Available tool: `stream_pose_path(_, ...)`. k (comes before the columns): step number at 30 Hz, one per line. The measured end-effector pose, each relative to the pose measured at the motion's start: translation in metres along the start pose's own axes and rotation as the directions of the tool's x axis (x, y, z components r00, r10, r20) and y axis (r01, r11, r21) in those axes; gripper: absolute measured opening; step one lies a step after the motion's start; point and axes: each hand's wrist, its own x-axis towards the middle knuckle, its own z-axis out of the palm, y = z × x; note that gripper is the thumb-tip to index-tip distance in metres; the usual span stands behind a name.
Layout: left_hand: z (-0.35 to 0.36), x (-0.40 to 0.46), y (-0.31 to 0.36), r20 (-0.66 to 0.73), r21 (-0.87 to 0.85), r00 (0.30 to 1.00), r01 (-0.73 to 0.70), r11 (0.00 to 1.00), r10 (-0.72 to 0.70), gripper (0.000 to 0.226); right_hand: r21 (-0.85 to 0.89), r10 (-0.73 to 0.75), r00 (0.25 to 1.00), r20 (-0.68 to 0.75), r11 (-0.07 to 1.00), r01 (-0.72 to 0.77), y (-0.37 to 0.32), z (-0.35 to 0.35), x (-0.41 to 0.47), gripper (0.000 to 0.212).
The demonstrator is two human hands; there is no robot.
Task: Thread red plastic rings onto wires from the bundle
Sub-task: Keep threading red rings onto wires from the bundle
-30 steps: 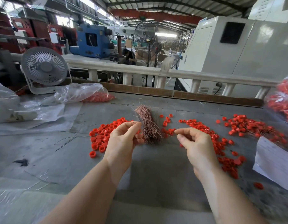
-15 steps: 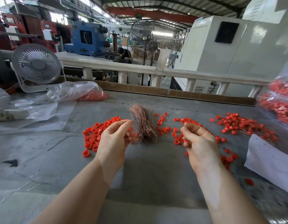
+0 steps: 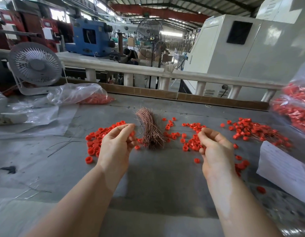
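Observation:
A bundle of thin copper-coloured wires point(image 3: 150, 130) lies on the grey table point(image 3: 156, 182) between my hands. Loose red plastic rings point(image 3: 97, 139) are heaped left of it, and more red rings point(image 3: 189, 142) lie scattered to its right. My left hand point(image 3: 117, 144) is just left of the bundle, thumb and forefinger pinched on a thin wire. My right hand point(image 3: 215, 149) is over the right-hand rings, its curled fingers pinching a red ring from the scatter. Farther right is a heap of rings with wires through them point(image 3: 251, 130).
A clear bag of red rings point(image 3: 295, 106) sits at the right edge, and another bag point(image 3: 97, 100) lies at the back left. A white desk fan point(image 3: 35, 65) stands far left. White paper point(image 3: 285, 168) lies near right. Stray wires point(image 3: 62, 146) lie on the left.
My right hand has moved right, away from the bundle, down onto the scattered rings. My left hand stayed beside the bundle with its pinch closed.

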Motion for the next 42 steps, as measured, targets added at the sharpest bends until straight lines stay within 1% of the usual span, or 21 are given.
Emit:
stream_pose_path(3,0.000,0.000,-0.001,0.015,0.024,1.000,-0.005,1.000,0.004,0.015,-0.059,-0.038,0.999,-0.022,0.998,0.036,0.002,0.000,0.002,0.021)
stream_pose_path(7,0.001,-0.001,-0.004,0.060,0.101,0.998,-0.022,0.995,0.016,0.006,-0.152,-0.101,0.994,-0.034,0.984,0.095,0.004,0.001,0.003,0.019)
stream_pose_path(10,0.001,-0.003,-0.007,0.100,0.198,0.994,-0.057,0.978,0.038,0.008,-0.270,-0.183,0.982,-0.052,0.949,0.163,0.005,0.001,0.004,0.029)
stream_pose_path(11,0.001,-0.003,-0.008,0.114,0.242,0.992,-0.075,0.967,0.049,0.009,-0.336,-0.238,0.970,-0.051,0.919,0.207,0.005,0.002,0.002,0.028)
stream_pose_path(12,0.001,-0.004,-0.009,0.129,0.284,0.990,-0.095,0.954,0.060,0.010,-0.425,-0.318,0.948,-0.033,0.863,0.274,0.004,0.003,0.000,0.027)
stream_pose_path(14,0.001,-0.005,-0.011,0.164,0.352,0.984,-0.129,0.927,0.074,0.013,-0.573,-0.505,0.860,0.070,0.685,0.449,0.002,0.005,-0.007,0.026)
stream_pose_path(16,0.001,-0.007,-0.012,0.193,0.393,0.978,-0.150,0.907,0.078,0.014,-0.592,-0.623,0.751,0.219,0.527,0.610,0.002,0.010,-0.015,0.027)
stream_pose_path(17,0.002,-0.008,-0.012,0.203,0.405,0.976,-0.156,0.901,0.078,0.015,-0.589,-0.642,0.714,0.280,0.473,0.656,0.003,0.012,-0.019,0.028)
stream_pose_path(18,0.002,-0.009,-0.012,0.212,0.414,0.974,-0.161,0.896,0.078,0.015,-0.596,-0.645,0.693,0.320,0.432,0.677,0.004,0.014,-0.023,0.028)
stream_pose_path(21,0.002,-0.011,-0.011,0.229,0.442,0.970,-0.176,0.880,0.079,0.015,-0.674,-0.640,0.680,0.358,0.327,0.662,0.007,0.015,-0.027,0.030)
stream_pose_path(25,0.003,-0.012,-0.011,0.238,0.476,0.968,-0.190,0.859,0.083,0.015,-0.815,-0.569,0.755,0.325,0.236,0.529,0.008,0.011,-0.022,0.044)
stream_pose_path(27,0.004,-0.012,-0.011,0.238,0.476,0.968,-0.188,0.859,0.080,0.017,-0.837,-0.561,0.759,0.332,0.197,0.511,0.009,0.010,-0.021,0.048)
stream_pose_path(28,0.004,-0.013,-0.011,0.238,0.473,0.968,-0.185,0.862,0.077,0.017,-0.825,-0.558,0.750,0.355,0.191,0.532,0.009,0.010,-0.022,0.048)
stream_pose_path(29,0.004,-0.013,-0.012,0.238,0.469,0.968,-0.181,0.864,0.074,0.018,-0.792,-0.544,0.742,0.393,0.211,0.574,0.009,0.011,-0.022,0.046)
stream_pose_path(30,0.004,-0.013,-0.012,0.239,0.464,0.969,-0.176,0.868,0.069,0.018,-0.735,-0.519,0.730,0.444,0.254,0.628,0.009,0.012,-0.023,0.042)
stream_pose_path(32,0.005,-0.014,-0.012,0.243,0.449,0.968,-0.171,0.877,0.064,0.017,-0.599,-0.481,0.679,0.554,0.336,0.727,0.011,0.015,-0.026,0.033)
stream_pose_path(34,0.005,-0.014,-0.012,0.258,0.441,0.964,-0.173,0.881,0.061,0.017,-0.494,-0.475,0.617,0.627,0.370,0.787,0.012,0.017,-0.031,0.028)
stream_pose_path(35,0.006,-0.014,-0.012,0.271,0.439,0.961,-0.178,0.881,0.059,0.017,-0.457,-0.470,0.600,0.647,0.390,0.799,0.012,0.018,-0.032,0.027)
stream_pose_path(37,0.006,-0.014,-0.012,0.300,0.432,0.952,-0.187,0.882,0.054,0.017,-0.418,-0.444,0.599,0.667,0.443,0.793,0.012,0.019,-0.034,0.025)
stream_pose_path(40,0.007,-0.016,-0.012,0.347,0.414,0.937,-0.179,0.893,0.027,0.017,-0.393,-0.378,0.628,0.680,0.535,0.748,0.012,0.020,-0.034,0.026)
stream_pose_path(42,0.007,-0.016,-0.012,0.365,0.388,0.931,-0.158,0.908,0.006,0.015,-0.384,-0.354,0.635,0.687,0.564,0.731,0.013,0.020,-0.035,0.028)
